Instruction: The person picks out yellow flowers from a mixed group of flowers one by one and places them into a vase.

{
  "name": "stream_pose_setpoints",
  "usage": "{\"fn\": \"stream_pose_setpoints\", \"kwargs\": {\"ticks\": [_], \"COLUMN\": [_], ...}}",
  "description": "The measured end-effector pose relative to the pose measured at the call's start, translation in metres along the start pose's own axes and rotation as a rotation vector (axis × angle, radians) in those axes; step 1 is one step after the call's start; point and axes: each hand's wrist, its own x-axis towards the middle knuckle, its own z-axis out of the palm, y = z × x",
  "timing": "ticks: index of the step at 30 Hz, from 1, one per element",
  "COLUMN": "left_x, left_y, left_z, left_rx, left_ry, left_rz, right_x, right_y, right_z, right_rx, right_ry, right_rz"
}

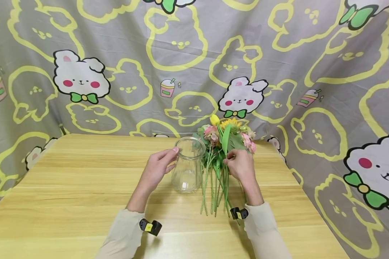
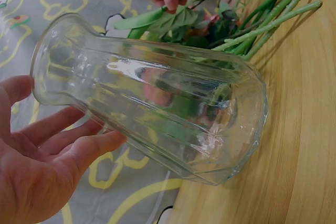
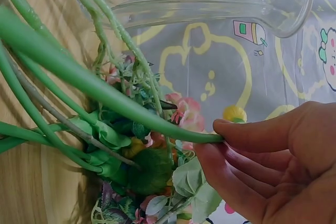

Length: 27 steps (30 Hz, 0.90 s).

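1. Green stem (image 3: 110,95) is the star here. It's to the right of the glass vase (image 1: 186,176), and your right grip (image 1: 241,164) has it in a light pinch, thumb against fingers. Looks like it belongs to the yellow tulip (image 1: 214,119), but the hand hides enough that I wouldn't swear to it.
2. My read: you're teasing it loose from the bunch (image 1: 218,162). Easiest way imo is to draw it up and away slowly, because the other stems (image 1: 212,194) cross each other over the desk (image 1: 94,180) and would probably tag along.
3. Pinch just firmly enough that it can't roll. It's probably bendy, so a kink seems like the main risk. Watch the long leaf (image 1: 226,138) too, that could snag.
4. Your left grip (image 1: 159,163) is spread fairly wide, fingertips at the vase's rim and side, not wrapped round it. Fine for steadying, I'd say, but a knock could nudge the glass, so a bit more finger contact wouldn't hurt.
5. The vase stands upright just beside the bunch, so swing the stem's lower end clear of it.
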Motion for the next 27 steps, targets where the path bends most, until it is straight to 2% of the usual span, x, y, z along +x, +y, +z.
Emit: {"fn": "stream_pose_setpoints", "kwargs": {"ticks": [7,13,21,23,27], "left_x": [-0.001,0.000,-0.001,-0.001,-0.001], "left_y": [0.000,0.001,0.002,0.003,0.003], "left_z": [0.000,0.000,0.001,0.000,-0.001], "left_rx": [-0.004,-0.007,-0.010,-0.008,-0.001], "left_ry": [0.003,-0.001,-0.003,-0.004,-0.001], "left_rz": [-0.001,0.001,0.004,0.003,-0.004], "right_x": [-0.001,0.001,0.008,0.012,0.021], "right_y": [-0.002,-0.005,-0.011,-0.014,-0.025], "right_z": [0.001,0.000,-0.012,-0.016,-0.025], "right_rx": [0.029,0.119,0.224,0.238,0.200], "right_ry": [-0.008,-0.037,-0.122,-0.129,-0.117], "right_rz": [0.000,0.021,0.062,0.055,0.010]}}
